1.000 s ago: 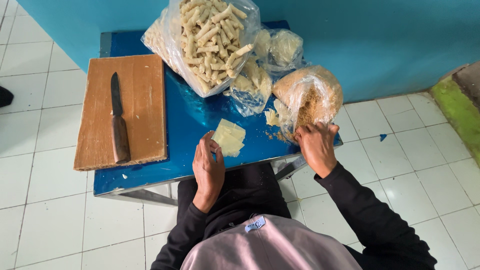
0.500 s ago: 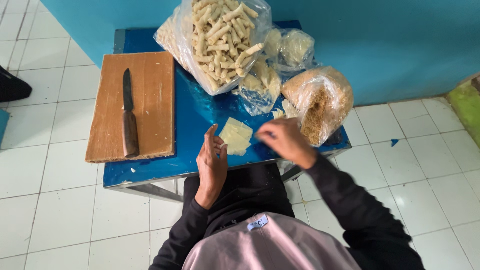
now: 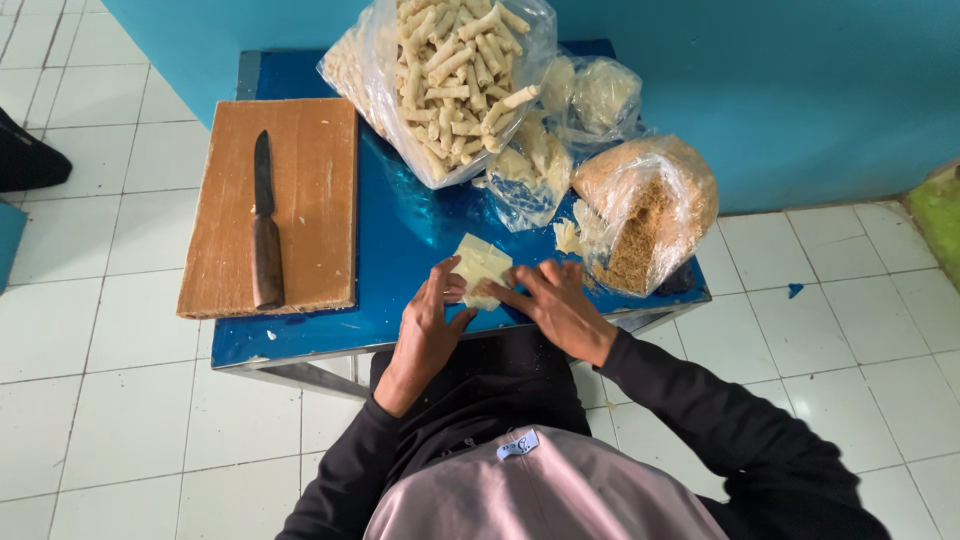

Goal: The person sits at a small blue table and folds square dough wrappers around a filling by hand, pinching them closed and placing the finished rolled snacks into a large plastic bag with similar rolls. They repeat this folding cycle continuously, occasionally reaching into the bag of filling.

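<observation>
Both hands, the left hand [image 3: 428,322] and the right hand [image 3: 556,302], are pressing spread fingers on a pale square pastry wrapper [image 3: 480,268] lying flat and unrolled between them on the blue table [image 3: 400,250]. Beyond them, a clear plastic bag of finished rolls [image 3: 450,70] is sitting already full.
</observation>
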Demonstrator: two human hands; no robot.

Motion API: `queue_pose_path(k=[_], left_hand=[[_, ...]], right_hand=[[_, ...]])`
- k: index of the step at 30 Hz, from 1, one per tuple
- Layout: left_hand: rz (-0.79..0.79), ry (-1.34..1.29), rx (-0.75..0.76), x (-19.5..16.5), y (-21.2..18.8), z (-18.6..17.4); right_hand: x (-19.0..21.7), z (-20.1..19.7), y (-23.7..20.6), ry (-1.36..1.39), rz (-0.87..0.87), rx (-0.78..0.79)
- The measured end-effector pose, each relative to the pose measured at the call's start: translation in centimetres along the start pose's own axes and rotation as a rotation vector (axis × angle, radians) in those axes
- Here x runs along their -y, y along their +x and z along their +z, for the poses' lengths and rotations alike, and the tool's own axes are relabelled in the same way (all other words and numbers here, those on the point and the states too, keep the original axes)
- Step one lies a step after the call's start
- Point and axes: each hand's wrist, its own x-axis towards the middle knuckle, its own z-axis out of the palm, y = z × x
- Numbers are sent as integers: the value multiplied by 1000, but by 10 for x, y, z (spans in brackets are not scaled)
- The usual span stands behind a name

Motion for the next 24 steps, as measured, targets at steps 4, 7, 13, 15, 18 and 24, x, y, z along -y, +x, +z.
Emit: queue_pose_path(k=[4, 7, 13, 15, 18, 24], left_hand=[[69, 137, 43, -3, 2, -3], [97, 161, 34, -5, 3, -3], [141, 201, 1, -6, 5, -2], [116, 185, -11, -6, 5, -2], [138, 182, -30, -5, 5, -1], [174, 214, -17, -6, 5, -2]], right_hand=[[2, 0, -12, -186, -100, -124], [-8, 1, -8, -130, -236, -114], [-9, -7, -11, 287, 161, -195], [10, -9, -18, 320, 188, -273], [29, -8, -18, 273, 265, -310], [30, -7, -2, 308, 332, -352]])
